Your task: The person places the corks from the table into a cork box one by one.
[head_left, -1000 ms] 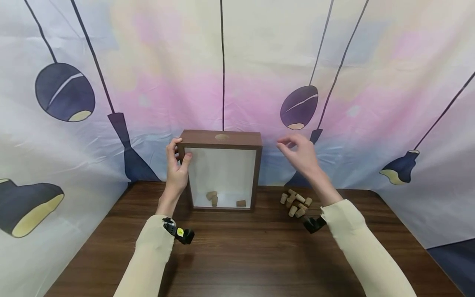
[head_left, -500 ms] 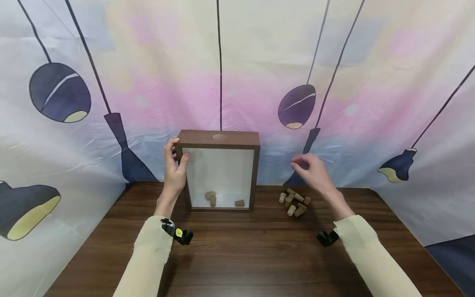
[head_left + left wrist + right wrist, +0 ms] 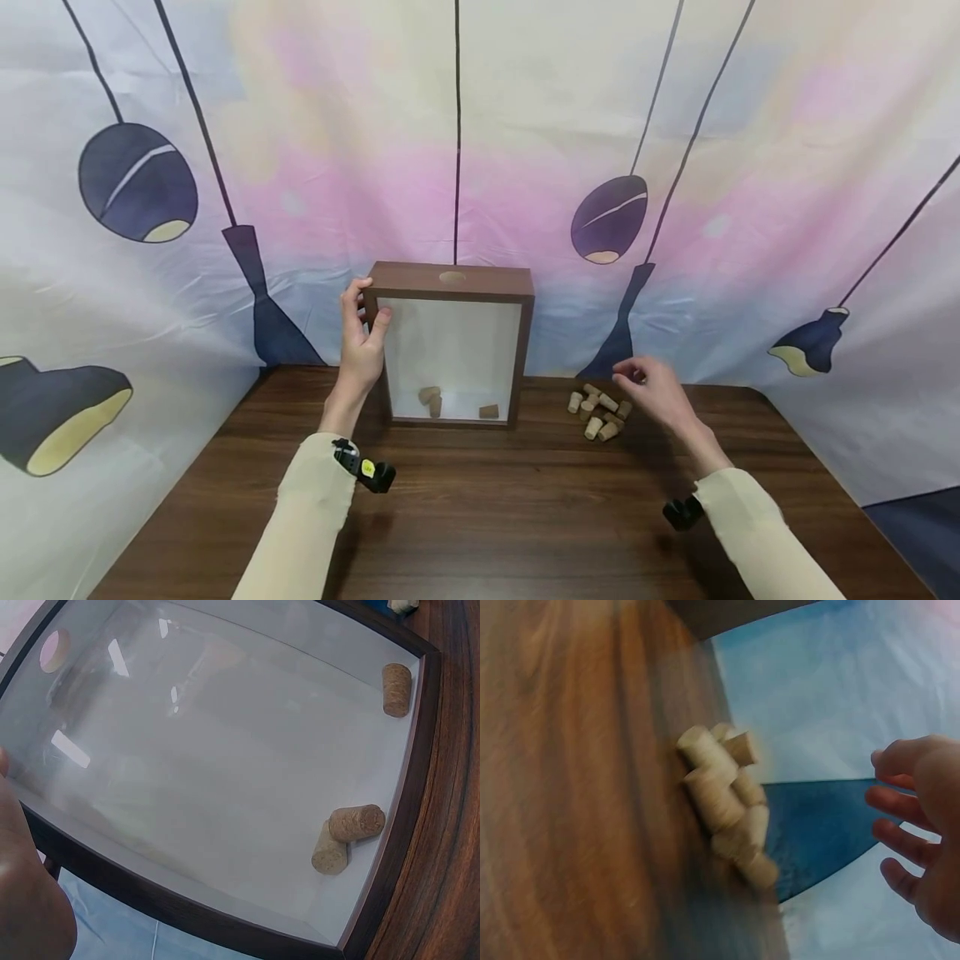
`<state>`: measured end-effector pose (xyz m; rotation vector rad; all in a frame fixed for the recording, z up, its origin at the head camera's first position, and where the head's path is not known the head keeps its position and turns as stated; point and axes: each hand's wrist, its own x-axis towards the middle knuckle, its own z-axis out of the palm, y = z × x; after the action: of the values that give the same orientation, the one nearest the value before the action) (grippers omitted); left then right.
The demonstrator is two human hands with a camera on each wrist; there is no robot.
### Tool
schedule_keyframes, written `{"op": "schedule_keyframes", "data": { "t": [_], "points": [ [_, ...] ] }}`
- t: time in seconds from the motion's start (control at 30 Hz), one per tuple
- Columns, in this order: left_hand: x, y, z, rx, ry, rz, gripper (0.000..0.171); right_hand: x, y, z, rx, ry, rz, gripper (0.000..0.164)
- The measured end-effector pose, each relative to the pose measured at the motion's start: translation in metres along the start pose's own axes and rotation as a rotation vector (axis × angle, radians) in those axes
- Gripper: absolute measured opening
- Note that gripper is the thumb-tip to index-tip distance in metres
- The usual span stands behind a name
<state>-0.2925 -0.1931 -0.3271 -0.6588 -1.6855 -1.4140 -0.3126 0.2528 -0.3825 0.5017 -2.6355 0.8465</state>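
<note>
A brown wooden shadow box point(image 3: 411, 278) with a clear front stands upright on the table, with a round hole point(image 3: 452, 277) in its top. My left hand point(image 3: 362, 350) grips its upper left side, thumb on the front and fingers around the side. Inside lie a cork point(image 3: 397, 690) and, apart from it, two touching corks point(image 3: 357, 823). To the right of the box is a pile of several loose corks point(image 3: 594, 428). Just above and right of that pile hovers my right hand point(image 3: 658, 395), its fingers loosely bent and nothing between them.
The dark wooden table point(image 3: 480, 517) extends in front of the box and corks. Behind the box hangs a cloth backdrop point(image 3: 337, 108) printed with lamps, close to the table's back edge.
My right hand has moved down and to the right, from beside the box's top to near the cork pile. The left hand keeps its grip on the box, which stays put.
</note>
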Motion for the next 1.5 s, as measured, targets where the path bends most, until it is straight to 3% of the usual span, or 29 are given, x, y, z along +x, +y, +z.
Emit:
{"op": "schedule_keyframes", "data": {
  "t": [0.7, 1.3, 1.5],
  "points": [
    [0.001, 0.0, -0.001, 0.0, -0.007, 0.018, 0.042, -0.027, 0.049, 0.026, -0.006, -0.094, 0.123, 0.022],
    [0.0, 0.002, 0.0, 0.005, 0.006, 0.009, 0.041, -0.028, 0.055, 0.032, -0.006, -0.131, 0.16, 0.032],
    [0.0, 0.003, 0.0, 0.009, 0.007, -0.025, 0.042, -0.03, 0.052, 0.031, -0.013, -0.118, 0.157, 0.032]
  ]
}}
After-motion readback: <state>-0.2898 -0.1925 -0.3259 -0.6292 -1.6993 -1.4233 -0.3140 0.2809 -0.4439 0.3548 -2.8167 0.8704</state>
